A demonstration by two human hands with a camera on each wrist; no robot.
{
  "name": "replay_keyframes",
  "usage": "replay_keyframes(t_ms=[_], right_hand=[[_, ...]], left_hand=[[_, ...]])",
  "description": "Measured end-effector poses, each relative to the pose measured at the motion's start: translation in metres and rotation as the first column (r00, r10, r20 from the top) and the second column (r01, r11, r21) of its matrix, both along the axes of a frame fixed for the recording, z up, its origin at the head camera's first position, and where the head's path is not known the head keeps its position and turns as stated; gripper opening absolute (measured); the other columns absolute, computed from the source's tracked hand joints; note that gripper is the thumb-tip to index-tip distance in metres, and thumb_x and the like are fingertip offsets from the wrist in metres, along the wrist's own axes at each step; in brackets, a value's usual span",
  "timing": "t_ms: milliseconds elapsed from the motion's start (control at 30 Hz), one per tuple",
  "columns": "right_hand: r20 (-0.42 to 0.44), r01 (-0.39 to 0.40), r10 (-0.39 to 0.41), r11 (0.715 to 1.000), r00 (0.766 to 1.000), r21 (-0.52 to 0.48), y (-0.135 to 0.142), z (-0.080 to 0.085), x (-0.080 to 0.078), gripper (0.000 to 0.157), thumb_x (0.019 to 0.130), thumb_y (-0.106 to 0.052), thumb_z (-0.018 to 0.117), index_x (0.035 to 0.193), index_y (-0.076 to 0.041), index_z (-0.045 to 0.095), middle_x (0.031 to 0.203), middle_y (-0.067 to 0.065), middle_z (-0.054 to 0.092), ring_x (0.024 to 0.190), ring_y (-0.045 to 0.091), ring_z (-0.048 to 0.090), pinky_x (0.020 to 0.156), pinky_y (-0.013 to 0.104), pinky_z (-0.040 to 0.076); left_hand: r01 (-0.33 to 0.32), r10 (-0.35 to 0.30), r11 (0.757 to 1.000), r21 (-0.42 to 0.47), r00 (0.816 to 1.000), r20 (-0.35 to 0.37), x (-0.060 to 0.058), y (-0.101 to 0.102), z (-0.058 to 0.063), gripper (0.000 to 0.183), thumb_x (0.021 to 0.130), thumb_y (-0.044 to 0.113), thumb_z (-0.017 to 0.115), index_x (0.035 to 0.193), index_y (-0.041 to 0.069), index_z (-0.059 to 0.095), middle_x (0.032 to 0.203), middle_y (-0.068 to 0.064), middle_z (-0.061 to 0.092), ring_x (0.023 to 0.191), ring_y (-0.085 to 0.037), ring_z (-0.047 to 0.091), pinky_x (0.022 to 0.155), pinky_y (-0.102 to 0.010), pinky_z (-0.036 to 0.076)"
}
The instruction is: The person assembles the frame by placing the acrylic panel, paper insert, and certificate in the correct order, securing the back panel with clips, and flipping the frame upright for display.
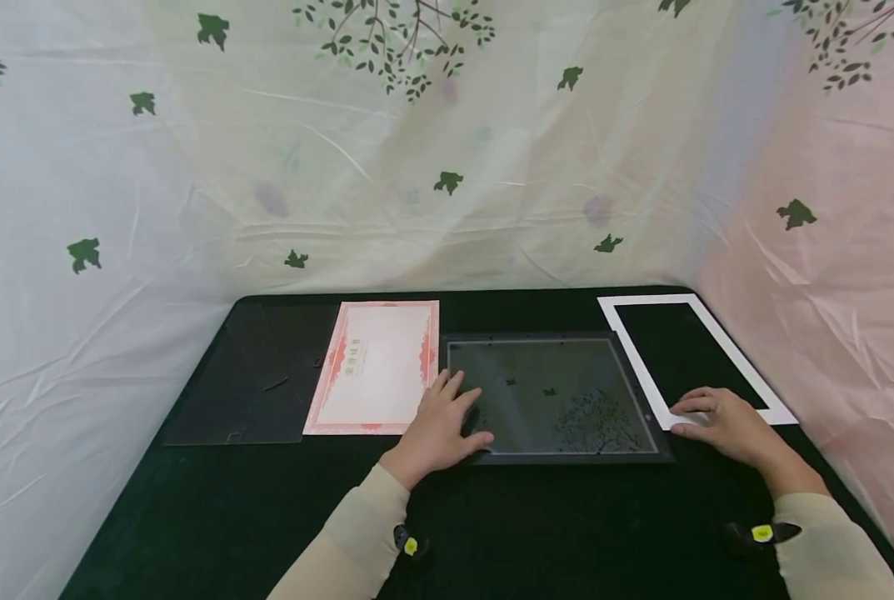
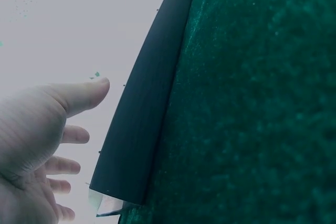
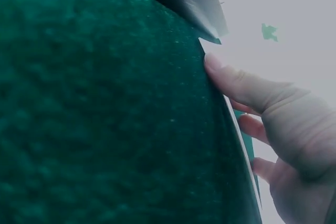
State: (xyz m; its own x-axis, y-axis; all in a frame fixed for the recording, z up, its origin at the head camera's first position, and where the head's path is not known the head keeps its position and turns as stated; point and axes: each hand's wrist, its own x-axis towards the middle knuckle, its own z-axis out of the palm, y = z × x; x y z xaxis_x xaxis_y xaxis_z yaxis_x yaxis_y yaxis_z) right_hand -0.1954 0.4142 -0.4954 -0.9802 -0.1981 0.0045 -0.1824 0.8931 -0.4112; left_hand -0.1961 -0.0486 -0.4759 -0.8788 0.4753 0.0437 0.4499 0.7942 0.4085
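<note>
A dark picture frame (image 1: 566,458) lies face up in the middle of the table, its pane reflecting the patterned cloth. My left hand (image 1: 437,425) reaches over the frame's left end with fingers spread and thumb held apart. In the left wrist view the left hand (image 2: 31,145) shows its palm beside the frame's dark side (image 2: 139,98). A white picture mat (image 1: 739,350) with a rectangular cutout lies to the right. At its near left corner my right hand (image 1: 724,425) pinches the border, the thumb (image 3: 231,77) at the edge and fingers over the top.
Left of the frame lies a certificate (image 1: 379,367) with a red patterned border. Farther left is a dark, thin backing panel (image 1: 237,375). Everything rests on a dark green tabletop (image 1: 566,533). Hanging cloth (image 1: 387,200) with leaf prints encloses the table's back and sides.
</note>
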Motion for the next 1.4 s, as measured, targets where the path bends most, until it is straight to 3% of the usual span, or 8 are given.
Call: replay_keyframes(t_ms=[200, 333, 500, 733, 900, 1067, 1167, 1400], right_hand=[[0.045, 0.052, -0.050, 0.998, 0.998, -0.045, 0.000, 0.007, 0.004, 0.052, 0.079, -0.053, 0.072, 0.109, -0.010, 0.070, 0.111, 0.017, 0.065, 0.103, 0.034, 0.059, 0.085, 0.056, 0.045], [0.008, 0.032, -0.031, 0.997, 0.999, -0.068, -0.011, 0.017, 0.004, 0.052, 0.080, -0.051, 0.073, 0.109, -0.008, 0.069, 0.106, 0.013, 0.067, 0.096, 0.029, 0.062, 0.083, 0.051, 0.049], [-0.036, 0.017, -0.021, 0.995, 0.999, -0.097, -0.041, 0.033, 0.007, 0.048, 0.081, -0.048, 0.073, 0.108, -0.009, 0.069, 0.105, 0.011, 0.068, 0.094, 0.026, 0.062, 0.083, 0.050, 0.050], [-0.076, -0.104, 0.090, 0.974, 0.993, -0.201, -0.104, 0.050, 0.008, 0.035, 0.078, -0.039, 0.079, 0.103, -0.015, 0.070, 0.100, 0.002, 0.068, 0.084, 0.017, 0.059, 0.078, 0.040, 0.053], [-0.128, -0.241, 0.213, 0.930, 0.969, -0.277, -0.154, 0.060, 0.001, 0.031, 0.076, -0.039, 0.080, 0.100, -0.022, 0.070, 0.097, -0.008, 0.067, 0.082, 0.011, 0.059, 0.074, 0.032, 0.052], [-0.192, -0.348, 0.299, 0.883, 0.935, -0.316, -0.198, 0.067, -0.007, 0.030, 0.074, -0.036, 0.082, 0.099, -0.023, 0.070, 0.096, -0.011, 0.066, 0.081, 0.009, 0.059, 0.071, 0.031, 0.052], [-0.227, -0.379, 0.319, 0.869, 0.920, -0.318, -0.219, 0.067, -0.010, 0.028, 0.074, -0.030, 0.084, 0.098, -0.022, 0.071, 0.096, -0.011, 0.066, 0.080, 0.009, 0.059, 0.068, 0.028, 0.053], [-0.340, -0.441, 0.338, 0.846, 0.878, -0.298, -0.251, 0.060, -0.011, 0.026, 0.074, -0.025, 0.084, 0.095, -0.018, 0.072, 0.097, -0.007, 0.065, 0.084, 0.009, 0.059, 0.067, 0.027, 0.053]], left_hand=[[0.010, -0.011, 1.000, -0.007, 1.000, -0.009, 0.000, 0.001, 0.000, 0.072, 0.085, 0.052, 0.067, 0.143, 0.014, 0.047, 0.156, -0.014, 0.025, 0.146, -0.035, 0.008, 0.112, -0.056, 0.018], [0.012, -0.012, 1.000, -0.002, 1.000, -0.018, 0.000, 0.001, 0.001, 0.071, 0.085, 0.051, 0.067, 0.142, 0.014, 0.048, 0.156, -0.013, 0.026, 0.145, -0.034, 0.010, 0.112, -0.055, 0.018], [0.021, -0.020, 0.998, 0.057, 1.000, -0.023, 0.001, 0.003, 0.000, 0.070, 0.087, 0.049, 0.066, 0.143, 0.013, 0.046, 0.153, -0.014, 0.031, 0.144, -0.035, 0.017, 0.112, -0.052, 0.021], [0.034, -0.038, 0.971, 0.238, 0.999, 0.010, 0.003, 0.003, 0.002, 0.072, 0.091, 0.045, 0.062, 0.148, 0.010, 0.036, 0.150, -0.008, 0.038, 0.140, -0.028, 0.030, 0.108, -0.046, 0.033], [0.027, -0.039, 0.911, 0.412, 0.999, 0.021, 0.002, 0.002, 0.006, 0.073, 0.093, 0.046, 0.059, 0.150, 0.011, 0.030, 0.143, -0.010, 0.047, 0.128, -0.023, 0.048, 0.102, -0.042, 0.042], [-0.001, -0.008, 0.827, 0.562, 1.000, 0.013, 0.002, 0.001, 0.013, 0.073, 0.094, 0.043, 0.060, 0.151, 0.012, 0.027, 0.133, -0.007, 0.057, 0.120, -0.019, 0.056, 0.097, -0.037, 0.046], [0.007, 0.009, 0.782, 0.623, 1.000, -0.022, 0.002, 0.001, 0.015, 0.072, 0.094, 0.038, 0.061, 0.151, 0.011, 0.026, 0.129, -0.007, 0.059, 0.116, -0.019, 0.058, 0.094, -0.036, 0.048], [0.007, 0.019, 0.710, 0.704, 0.999, -0.029, 0.001, 0.002, 0.017, 0.074, 0.094, 0.022, 0.064, 0.152, 0.009, 0.020, 0.119, -0.006, 0.063, 0.096, -0.014, 0.064, 0.082, -0.029, 0.053]])
